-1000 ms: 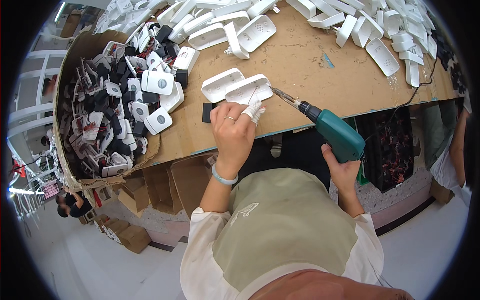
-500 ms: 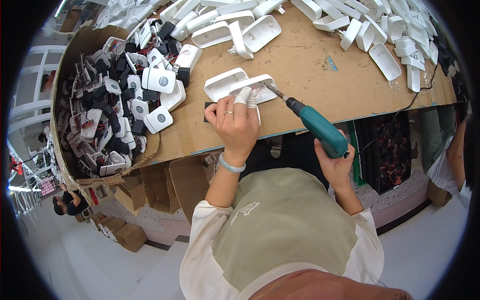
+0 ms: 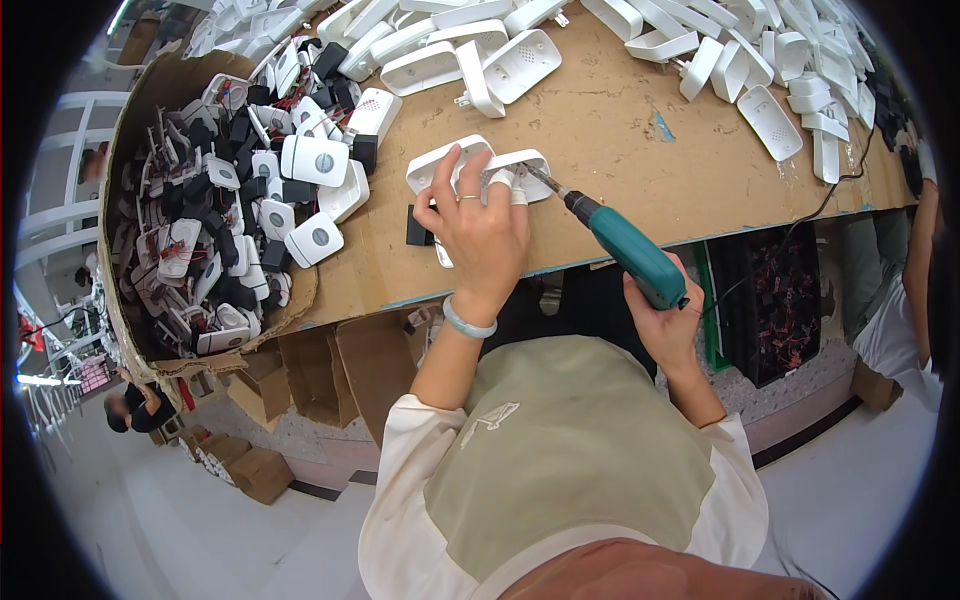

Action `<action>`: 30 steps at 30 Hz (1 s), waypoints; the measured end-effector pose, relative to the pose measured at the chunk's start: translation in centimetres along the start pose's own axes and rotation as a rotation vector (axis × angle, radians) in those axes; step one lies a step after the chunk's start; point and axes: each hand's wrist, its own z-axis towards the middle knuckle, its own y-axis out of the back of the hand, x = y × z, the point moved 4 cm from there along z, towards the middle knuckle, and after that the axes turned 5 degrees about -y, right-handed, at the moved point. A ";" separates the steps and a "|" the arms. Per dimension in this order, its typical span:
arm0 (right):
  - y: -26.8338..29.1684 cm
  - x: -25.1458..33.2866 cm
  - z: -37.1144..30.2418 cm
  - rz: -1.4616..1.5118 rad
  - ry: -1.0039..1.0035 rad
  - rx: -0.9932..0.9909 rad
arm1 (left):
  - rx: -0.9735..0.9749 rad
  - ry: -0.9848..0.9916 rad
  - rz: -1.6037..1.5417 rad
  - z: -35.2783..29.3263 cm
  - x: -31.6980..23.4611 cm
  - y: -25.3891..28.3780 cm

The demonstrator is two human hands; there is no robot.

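My right hand (image 3: 665,318) is wrapped round the rear of a green electric screwdriver (image 3: 640,255). Its bit points up and left, with the tip inside a white plastic shell (image 3: 535,185). On that shell's left part rest the fingers of my left hand (image 3: 482,235), some fingertips wrapped in white tape, steadying it. A second open white shell (image 3: 425,170) lies just left, partly covered by my raised fingers. Beside my left thumb sits a small black block (image 3: 417,228). A white piece (image 3: 443,254) peeks out below the hand, mostly hidden.
At the left stands a cardboard box (image 3: 125,215) full of white units (image 3: 315,160) with black blocks and red wires. White shells (image 3: 520,65) pile along the far side of the cardboard-topped table (image 3: 620,150), with more at far right. Another person's arm (image 3: 922,260) shows at the right edge.
My left hand has shifted slightly right and spread its fingers over the shells. The black block beside it shows more fully. The screwdriver has moved slightly left, its tip still in the shell.
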 end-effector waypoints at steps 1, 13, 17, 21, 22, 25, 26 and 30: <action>-0.1 0.2 0.2 0.014 -0.006 0.005 | 0.000 0.000 0.000 0.0 0.0 -0.1; -0.3 -0.2 0.5 -0.043 0.001 0.063 | -0.007 0.023 -0.002 -0.1 0.0 -0.2; -0.2 0.0 0.5 -0.070 -0.009 0.067 | -0.010 0.026 -0.005 -0.2 0.0 -0.3; -0.2 0.0 0.4 -0.072 0.010 0.065 | -0.009 0.036 -0.004 -0.2 -0.1 -0.2; -0.2 0.1 0.4 -0.078 0.012 0.067 | -0.011 0.037 -0.003 -0.2 0.0 -0.3; -0.3 0.5 0.6 -0.062 0.008 0.071 | -0.028 0.035 -0.014 -0.2 0.0 -0.4; -0.3 0.5 0.5 -0.062 0.010 0.070 | -0.024 0.035 -0.009 -0.2 -0.1 -0.3; -0.3 0.1 0.4 -0.081 0.015 0.056 | -0.032 0.030 0.003 -0.2 -0.1 -0.4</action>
